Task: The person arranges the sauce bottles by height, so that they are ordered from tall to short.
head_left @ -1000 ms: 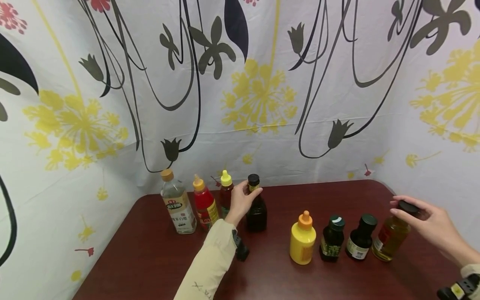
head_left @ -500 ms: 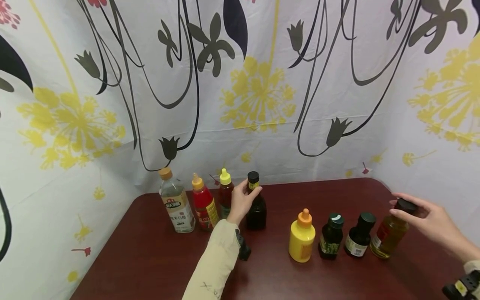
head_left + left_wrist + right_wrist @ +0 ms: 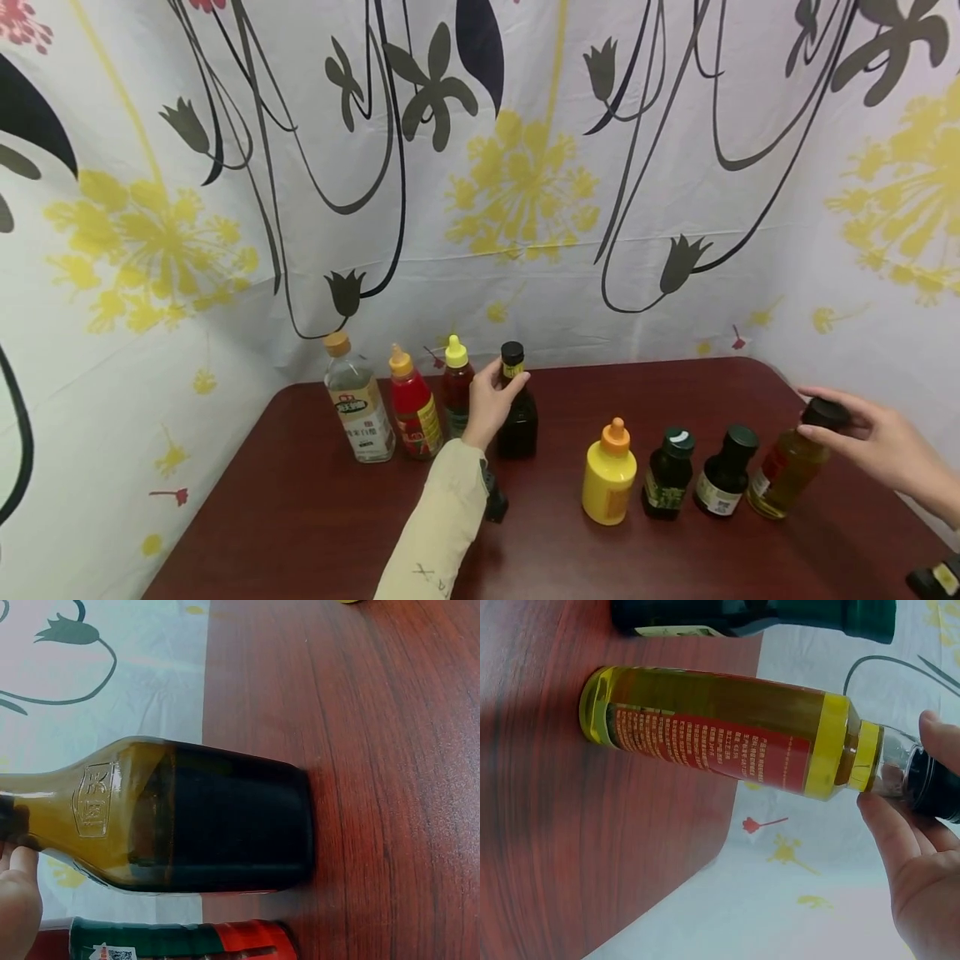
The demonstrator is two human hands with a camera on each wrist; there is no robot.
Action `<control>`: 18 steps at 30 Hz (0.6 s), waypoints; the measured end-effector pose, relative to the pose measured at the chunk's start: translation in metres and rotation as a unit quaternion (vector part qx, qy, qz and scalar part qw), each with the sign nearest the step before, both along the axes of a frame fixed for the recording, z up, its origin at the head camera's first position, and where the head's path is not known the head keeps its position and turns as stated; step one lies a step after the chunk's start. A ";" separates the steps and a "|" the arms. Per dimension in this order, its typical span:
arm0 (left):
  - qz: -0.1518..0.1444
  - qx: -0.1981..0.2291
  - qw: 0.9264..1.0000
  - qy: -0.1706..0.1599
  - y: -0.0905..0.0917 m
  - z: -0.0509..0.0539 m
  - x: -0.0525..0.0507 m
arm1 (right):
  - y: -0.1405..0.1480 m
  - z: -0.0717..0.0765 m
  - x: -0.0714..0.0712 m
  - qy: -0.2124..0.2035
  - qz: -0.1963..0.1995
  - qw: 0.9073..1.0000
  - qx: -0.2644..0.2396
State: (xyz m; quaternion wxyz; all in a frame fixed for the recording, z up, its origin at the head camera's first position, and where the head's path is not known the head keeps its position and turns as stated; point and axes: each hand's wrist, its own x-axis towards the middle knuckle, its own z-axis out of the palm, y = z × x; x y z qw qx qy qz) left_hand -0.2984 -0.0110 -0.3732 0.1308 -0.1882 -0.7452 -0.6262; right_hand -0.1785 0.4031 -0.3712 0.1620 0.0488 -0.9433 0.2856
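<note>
In the head view, my left hand (image 3: 491, 404) pinches the neck of a soy sauce bottle (image 3: 519, 429) between thumb and fingers. Dark liquid fills the lower part of this square glass bottle, which stands upright on the table; the left wrist view shows its embossed shoulder (image 3: 97, 799). On the far right, my right hand (image 3: 888, 446) holds the top of a bottle of golden oil (image 3: 787, 471) just below its black cap (image 3: 825, 412). Its red label (image 3: 705, 746) and yellow neck band show in the right wrist view. The oil bottle's base rests on the table.
Left of the soy sauce stand a yellow-capped bottle (image 3: 456, 387), a red squeeze bottle (image 3: 416, 417) and a clear vinegar bottle (image 3: 362, 412). A yellow squeeze bottle (image 3: 609, 483) and two dark bottles, one green-capped (image 3: 667, 479), one beside the oil (image 3: 723, 479), stand on the dark red table (image 3: 315, 525).
The head view has shifted slightly. Both hands keep their hold on the same two bottles, and no bottle has visibly moved on the table.
</note>
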 end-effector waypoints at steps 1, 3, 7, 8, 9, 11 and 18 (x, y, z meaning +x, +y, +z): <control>0.000 0.001 1.000 -0.001 0.000 0.000 0.000 | 0.001 0.001 0.000 0.002 -0.003 1.000 0.003; 0.001 0.002 1.000 -0.001 0.000 -0.001 0.000 | 0.001 0.003 0.000 0.003 -0.006 1.000 0.005; 0.001 0.012 1.000 -0.005 0.001 -0.008 -0.008 | 0.001 0.011 -0.001 0.017 -0.010 1.000 0.010; 0.003 0.011 1.000 -0.006 0.002 -0.012 -0.012 | 0.001 0.014 -0.002 0.022 -0.013 1.000 0.012; 0.004 0.010 1.000 -0.005 0.002 -0.015 -0.016 | 0.001 0.017 -0.004 0.025 -0.017 0.999 0.013; 0.005 0.012 1.000 -0.002 0.002 -0.024 -0.023 | 0.000 0.023 -0.007 0.027 -0.020 0.999 0.011; 0.001 0.019 0.999 0.042 0.001 -0.032 -0.026 | -0.006 0.040 -0.020 0.023 -0.030 0.999 0.002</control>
